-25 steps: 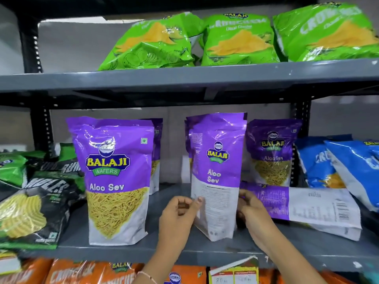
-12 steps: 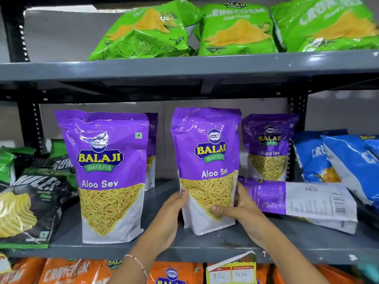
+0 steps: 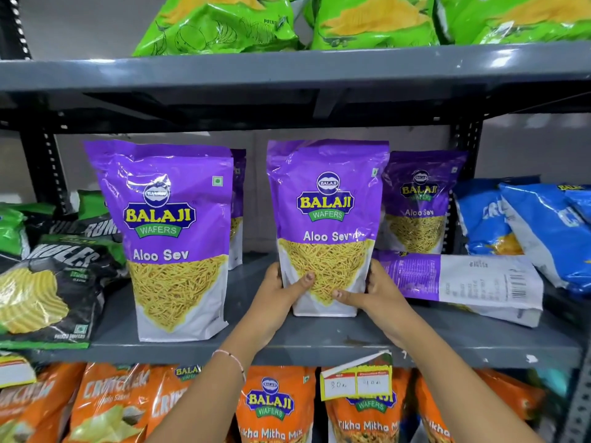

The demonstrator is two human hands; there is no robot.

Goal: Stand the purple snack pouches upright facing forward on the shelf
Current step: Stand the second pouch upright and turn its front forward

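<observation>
A purple Aloo Sev pouch (image 3: 326, 199) stands upright, front facing me, in the middle of the grey shelf (image 3: 319, 340). My left hand (image 3: 278, 295) grips its lower left edge and my right hand (image 3: 374, 292) its lower right edge, thumbs on the front. Another purple pouch (image 3: 172, 238) stands upright at the left, with one more (image 3: 238, 206) partly hidden behind it. A further upright pouch (image 3: 419, 203) stands behind at the right. One purple pouch (image 3: 460, 282) lies flat on its side, back label up, right of my right hand.
Black and green chip bags (image 3: 54, 282) lean at the shelf's left end and blue bags (image 3: 527, 231) at the right. Green bags (image 3: 367, 20) fill the shelf above, orange bags (image 3: 275, 407) the one below. A yellow price tag (image 3: 355, 378) hangs from the shelf's front edge.
The middle pouch was turned from side-on to front-facing and set upright. Both hands shifted to its lower edges. The camera came closer to the shelf.
</observation>
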